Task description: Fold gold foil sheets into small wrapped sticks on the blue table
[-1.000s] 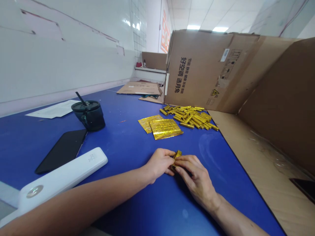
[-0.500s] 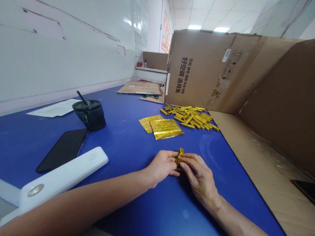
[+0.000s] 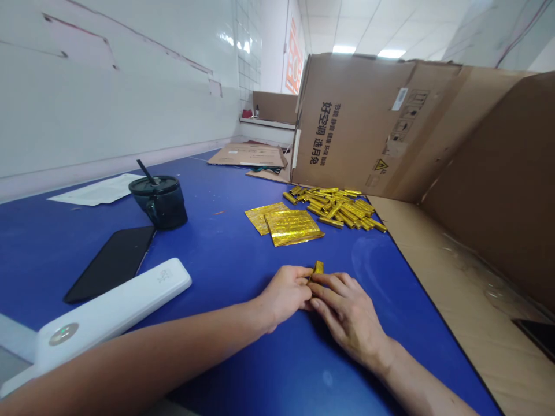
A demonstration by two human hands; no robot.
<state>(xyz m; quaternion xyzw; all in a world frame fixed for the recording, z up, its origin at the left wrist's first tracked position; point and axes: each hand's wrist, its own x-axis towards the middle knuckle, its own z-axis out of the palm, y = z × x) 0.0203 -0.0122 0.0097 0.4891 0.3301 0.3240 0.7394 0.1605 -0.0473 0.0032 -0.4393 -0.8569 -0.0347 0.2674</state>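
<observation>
Between my hands, low on the blue table (image 3: 243,266), is a small folded strip of gold foil paper (image 3: 318,267); only its far end shows, the rest is covered by fingers. My left hand (image 3: 288,293) is closed on its left side, fingertips pinching it. From the right, my right hand (image 3: 347,306) presses fingers and thumb onto the same strip. Just beyond lie flat gold foil sheets (image 3: 295,226), overlapping. Farther back and right is a heap of narrow folded gold foil strips (image 3: 340,208).
A dark lidded cup (image 3: 160,202) with a straw stands at left, near white paper (image 3: 95,190). Nearer are a black phone (image 3: 110,264) and a white elongated device (image 3: 117,300). A large cardboard box (image 3: 355,127) rises behind the heap and along the right edge.
My right hand has shifted slightly left and its fingers have come down over the foil strip, covering more of it. My left fingers have drawn in closer together.
</observation>
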